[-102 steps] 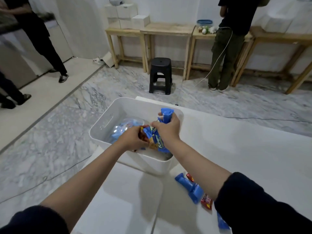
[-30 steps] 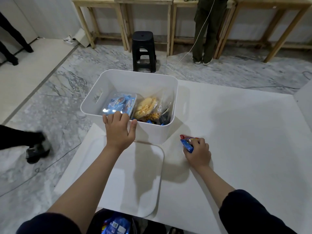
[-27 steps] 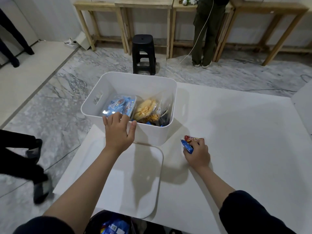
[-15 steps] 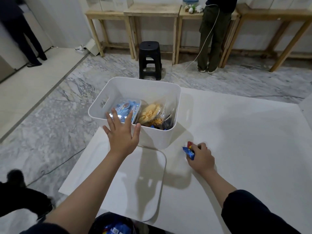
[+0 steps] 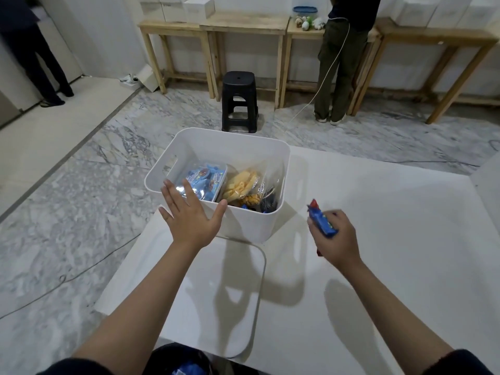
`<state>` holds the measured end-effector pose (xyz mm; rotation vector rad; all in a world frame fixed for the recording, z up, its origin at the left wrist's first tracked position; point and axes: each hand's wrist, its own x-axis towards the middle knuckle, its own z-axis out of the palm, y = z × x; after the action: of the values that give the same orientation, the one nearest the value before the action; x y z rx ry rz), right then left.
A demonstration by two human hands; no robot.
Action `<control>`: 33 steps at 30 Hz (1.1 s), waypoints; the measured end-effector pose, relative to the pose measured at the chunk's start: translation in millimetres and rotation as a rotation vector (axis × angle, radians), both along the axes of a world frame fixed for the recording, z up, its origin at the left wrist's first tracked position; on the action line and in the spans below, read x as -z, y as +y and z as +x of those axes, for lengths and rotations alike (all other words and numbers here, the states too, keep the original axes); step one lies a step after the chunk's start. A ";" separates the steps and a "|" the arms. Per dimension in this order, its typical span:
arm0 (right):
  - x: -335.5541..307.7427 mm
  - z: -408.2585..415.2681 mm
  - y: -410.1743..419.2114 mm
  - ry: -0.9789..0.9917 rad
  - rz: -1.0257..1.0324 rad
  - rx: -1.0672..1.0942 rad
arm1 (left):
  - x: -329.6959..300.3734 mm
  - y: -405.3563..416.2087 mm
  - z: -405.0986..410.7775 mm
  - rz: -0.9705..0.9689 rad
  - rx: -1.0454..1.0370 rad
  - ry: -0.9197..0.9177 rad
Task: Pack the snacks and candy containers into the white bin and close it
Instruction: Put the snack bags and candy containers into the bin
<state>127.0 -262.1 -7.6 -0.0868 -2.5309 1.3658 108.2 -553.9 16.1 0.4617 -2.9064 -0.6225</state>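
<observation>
Head view. The right hand [image 5: 336,240] is seen raised above the white table [image 5: 392,239], fingers curled round a small blue and red snack packet [image 5: 322,221]. The packet's long axis runs from the palm up and to the left, its red end pointing toward the white bin [image 5: 216,143]. The bin's open mouth lies to the left of the grip and a little farther from the person, near but not touching; the right hand is judged the nearer carrier, since it already holds the item.

The left hand [image 5: 190,216] is held flat with fingers spread, grasping nothing, over the bin's near rim; whether it touches the rim cannot be told. Inside the bin a clear candy container [image 5: 201,178] with blue contents occupies the left side, and a clear bag of yellow snacks [image 5: 242,185] the right.

Open room is noted above the contents on the bin's right side, and the path between hand and bin is unobstructed. The bin stands at the table's far left corner. The white lid [image 5: 216,293] lies flat on the table, just in front of the bin, not yet fitted.
</observation>
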 end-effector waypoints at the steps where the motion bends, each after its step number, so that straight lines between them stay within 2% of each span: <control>1: -25.8 -3.4 -5.5 0.066 -0.028 -0.040 | -0.1 0.1 0.5 0.004 0.003 0.003; 4: -101.8 -21.8 -26.1 0.155 -0.068 -0.274 | 0.5 0.0 3.0 0.013 0.013 0.009; 6: -140.2 -40.3 -46.0 0.004 -0.108 -0.450 | 1.2 0.1 3.7 0.009 0.015 0.012; 8: -156.4 -65.2 -71.7 -0.159 -0.017 -0.556 | 1.4 0.2 2.9 0.010 0.015 0.016; 12: -128.0 -112.8 -125.2 -0.381 0.367 -0.671 | 2.9 1.0 2.1 0.022 0.019 0.017; 15: -94.3 -128.7 -147.0 -0.477 0.657 -0.710 | 3.5 0.7 0.7 0.043 0.016 0.027; 20: -67.9 -130.8 -155.6 -0.468 0.815 -0.719 | 5.3 -0.4 -1.5 0.053 0.004 0.043; 24: -61.1 -129.9 -148.0 -0.494 0.731 -0.735 | 8.2 -0.1 -2.1 0.055 0.001 0.054; 29: -78.2 -117.9 -132.5 -0.346 0.448 -0.700 | 8.8 1.2 -3.0 0.051 0.001 0.072; 33: -92.8 -96.3 -119.3 -0.224 0.239 -0.535 | 8.0 -1.1 -0.9 0.029 0.003 0.062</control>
<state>30.7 -381.3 85.1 0.5497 -3.0277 1.2572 107.3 -554.9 8.1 0.4338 -2.8437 -0.6683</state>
